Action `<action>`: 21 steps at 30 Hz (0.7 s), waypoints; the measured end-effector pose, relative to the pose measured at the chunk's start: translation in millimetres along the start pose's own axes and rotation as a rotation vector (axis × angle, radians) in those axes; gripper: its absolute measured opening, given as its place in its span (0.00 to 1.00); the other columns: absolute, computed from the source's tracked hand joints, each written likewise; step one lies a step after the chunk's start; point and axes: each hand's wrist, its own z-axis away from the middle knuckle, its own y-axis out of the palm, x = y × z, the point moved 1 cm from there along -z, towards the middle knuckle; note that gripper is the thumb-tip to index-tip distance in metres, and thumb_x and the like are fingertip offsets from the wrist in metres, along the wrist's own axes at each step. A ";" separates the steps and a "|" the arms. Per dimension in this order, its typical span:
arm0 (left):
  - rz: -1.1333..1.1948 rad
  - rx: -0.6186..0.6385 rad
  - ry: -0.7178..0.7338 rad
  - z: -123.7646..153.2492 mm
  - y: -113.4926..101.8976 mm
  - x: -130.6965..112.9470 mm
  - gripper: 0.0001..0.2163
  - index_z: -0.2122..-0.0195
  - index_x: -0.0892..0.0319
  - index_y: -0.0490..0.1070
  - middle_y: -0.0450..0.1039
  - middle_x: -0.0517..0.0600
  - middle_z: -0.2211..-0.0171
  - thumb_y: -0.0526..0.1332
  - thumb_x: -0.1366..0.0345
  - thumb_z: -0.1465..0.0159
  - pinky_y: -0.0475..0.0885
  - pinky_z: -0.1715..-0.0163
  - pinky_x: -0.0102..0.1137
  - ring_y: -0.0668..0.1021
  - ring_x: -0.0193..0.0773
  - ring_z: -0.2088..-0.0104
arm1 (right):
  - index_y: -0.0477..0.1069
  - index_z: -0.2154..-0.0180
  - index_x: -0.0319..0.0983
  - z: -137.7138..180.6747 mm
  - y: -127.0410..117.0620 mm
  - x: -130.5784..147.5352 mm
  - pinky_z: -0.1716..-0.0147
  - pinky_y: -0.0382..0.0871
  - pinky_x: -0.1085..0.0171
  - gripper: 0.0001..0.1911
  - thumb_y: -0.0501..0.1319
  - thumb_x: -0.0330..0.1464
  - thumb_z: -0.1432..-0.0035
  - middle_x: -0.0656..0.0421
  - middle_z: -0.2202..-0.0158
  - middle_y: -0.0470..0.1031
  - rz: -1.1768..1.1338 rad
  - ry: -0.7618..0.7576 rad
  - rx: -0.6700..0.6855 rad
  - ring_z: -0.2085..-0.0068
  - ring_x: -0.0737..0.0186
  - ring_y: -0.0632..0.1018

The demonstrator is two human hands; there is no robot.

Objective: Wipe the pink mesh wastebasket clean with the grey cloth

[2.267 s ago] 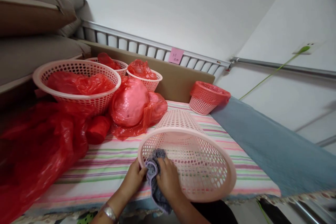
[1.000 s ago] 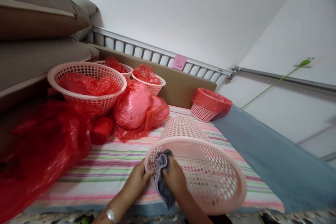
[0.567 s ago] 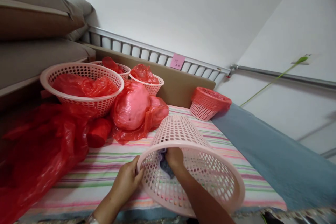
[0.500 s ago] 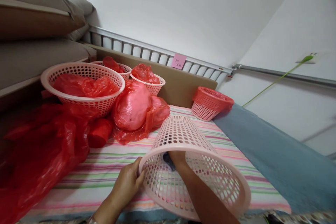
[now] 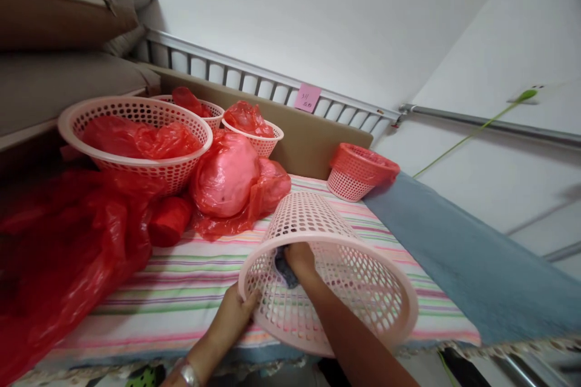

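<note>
A pale pink perforated plastic basket (image 5: 318, 217) lies tipped on its side on a striped cloth, its mouth facing me. My left hand (image 5: 236, 311) grips the left part of its rim, thumb on the inner side. Inside the basket, my right hand (image 5: 300, 259) is closed on a dark grey-blue cloth (image 5: 285, 269), pressed near the inner left wall. The right fingertips are partly hidden by the cloth and the basket rim.
Behind left stand a large pink basket (image 5: 136, 160) and smaller ones, with red plastic bags in them. A pink bundle in red plastic (image 5: 229, 178) lies beside a loose red bag (image 5: 77, 254). A red-lined basket (image 5: 351, 181) stands back right. Cushions (image 5: 68, 84) are stacked left.
My right hand and the cloth have come slightly toward the basket's mouth, so more of the cloth shows. The view has shifted a little; my left hand keeps its hold on the rim.
</note>
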 end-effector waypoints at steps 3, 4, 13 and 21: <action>0.014 -0.014 0.023 -0.3 0.6 -1.0 0.15 0.58 0.62 0.75 0.80 0.56 0.59 0.56 0.59 0.40 0.70 0.54 0.37 0.78 0.49 0.56 | 0.63 0.47 0.38 43.6 7.9 3.1 0.55 0.63 0.64 0.24 0.55 0.29 0.48 0.51 0.54 0.73 -0.022 -0.063 -0.018 0.53 0.56 0.73; 0.022 -0.014 0.034 -0.3 0.4 -2.4 0.16 0.57 0.62 0.75 0.79 0.56 0.59 0.56 0.59 0.40 0.70 0.54 0.36 0.77 0.49 0.55 | 0.62 0.47 0.38 62.9 11.7 3.4 0.54 0.62 0.64 0.25 0.55 0.29 0.48 0.52 0.54 0.73 -0.041 -0.105 -0.029 0.53 0.56 0.73; -0.039 0.013 0.019 2.4 2.3 -9.5 0.14 0.59 0.62 0.76 0.80 0.55 0.60 0.56 0.60 0.40 0.68 0.52 0.35 0.77 0.49 0.55 | 0.65 0.49 0.41 126.4 25.3 -6.8 0.54 0.61 0.62 0.25 0.53 0.25 0.51 0.54 0.55 0.72 -0.101 -0.299 -0.051 0.53 0.55 0.71; -0.133 0.050 0.001 -4.0 -3.6 -19.7 0.14 0.62 0.64 0.76 0.80 0.56 0.65 0.54 0.62 0.39 0.72 0.61 0.33 0.79 0.48 0.62 | 0.72 0.57 0.39 5.2 18.4 -15.3 0.49 0.60 0.58 0.16 0.53 0.29 0.47 0.52 0.56 0.74 -0.360 -0.133 -0.249 0.50 0.53 0.70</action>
